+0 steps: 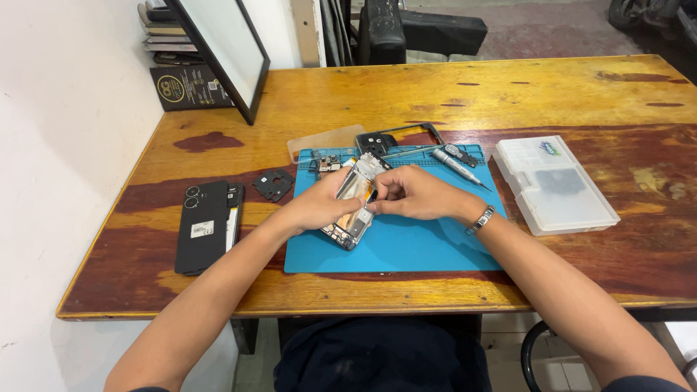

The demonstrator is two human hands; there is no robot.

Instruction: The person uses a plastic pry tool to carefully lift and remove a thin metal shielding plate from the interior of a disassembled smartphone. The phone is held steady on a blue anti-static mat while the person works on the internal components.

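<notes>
The opened smartphone with its back cover off and silver frame showing [356, 199] lies tilted on the blue silicone repair mat [406, 247], toward the mat's upper left, its top end pointing to the mat's far edge. It sits directly between and under both hands. The left hand [323, 203] wraps the phone's left side from the mat's left part, fingers curled around the frame and thumb laid over the top. The right hand [414, 194] comes in from the mat's right part, fingers bunched together and pinching at something small on the phone's middle; what the fingertips grip is too small to tell. A metal bracelet [481, 220] circles the right wrist. Both forearms stretch from the near table edge across the mat, converging at the phone.

On the mat's far edge lie a grey-handled screwdriver [459, 167] and small circuit boards [328, 164]. Right of the mat rests a clear plastic compartment box [555, 185]. Left of the mat lie a small black plastic cover piece [274, 184] and, further left, a black phone back panel [205, 226]. All rest on the worn yellow and red wooden table [508, 94].
</notes>
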